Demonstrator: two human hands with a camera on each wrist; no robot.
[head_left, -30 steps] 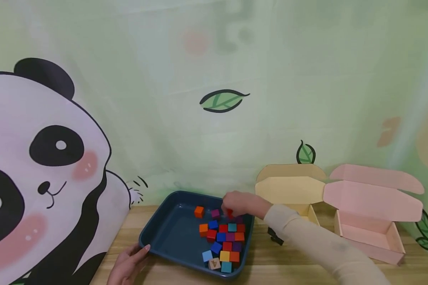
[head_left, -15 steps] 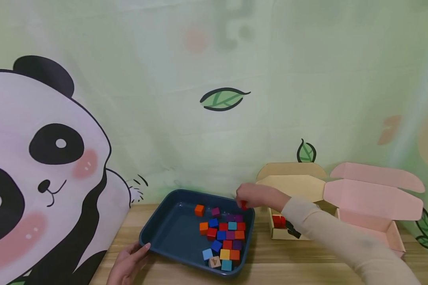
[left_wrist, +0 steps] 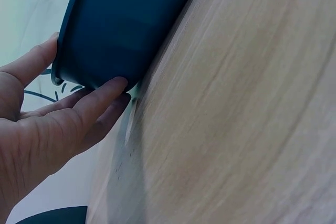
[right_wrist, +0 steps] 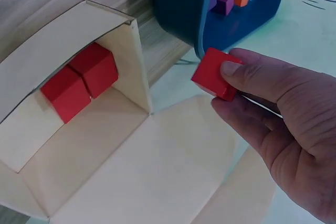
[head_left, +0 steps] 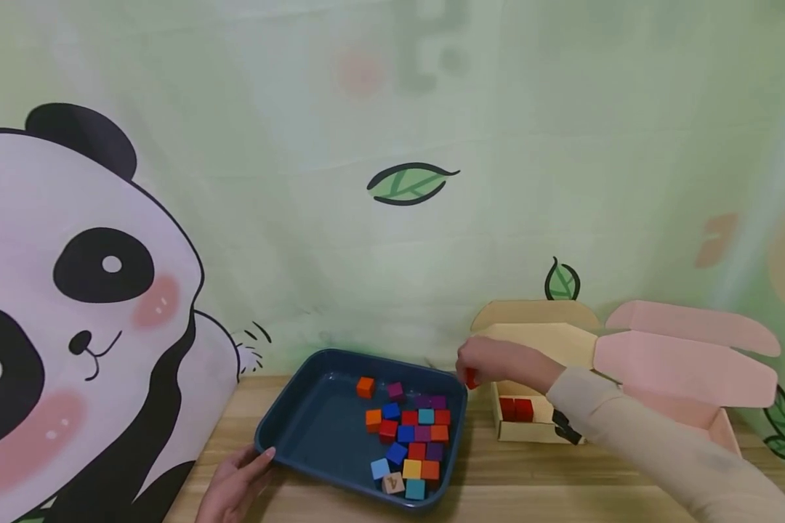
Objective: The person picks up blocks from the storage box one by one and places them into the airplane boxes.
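Note:
My right hand (head_left: 490, 359) pinches a red cube (right_wrist: 215, 73) between thumb and fingers. In the head view it hangs just past the right rim of a dark blue tray (head_left: 301, 428), beside the yellow box. Two red cubes (right_wrist: 81, 80) sit side by side in the open yellow cardboard box (head_left: 543, 434). My left hand (head_left: 232, 485) holds the tray's near left corner, thumb at the rim and fingertips low against the outer wall (left_wrist: 115, 30). Inside the tray, cubes of several colours gather toward the right, among them a wooden-toned cube (head_left: 393, 484) with a mark.
An open pink cardboard box (head_left: 683, 370) stands right of the yellow one, partly behind the right sleeve (head_left: 654, 436). A black device (head_left: 565, 427) shows at the right wrist. Wooden tabletop (head_left: 497, 487) lies in front, and a panda-printed backdrop (head_left: 301, 218) rises behind.
My right hand has lifted a red cube from the tray's back right and carried it rightward over the rim. The two red cubes in the yellow box came into view. My left hand stays put.

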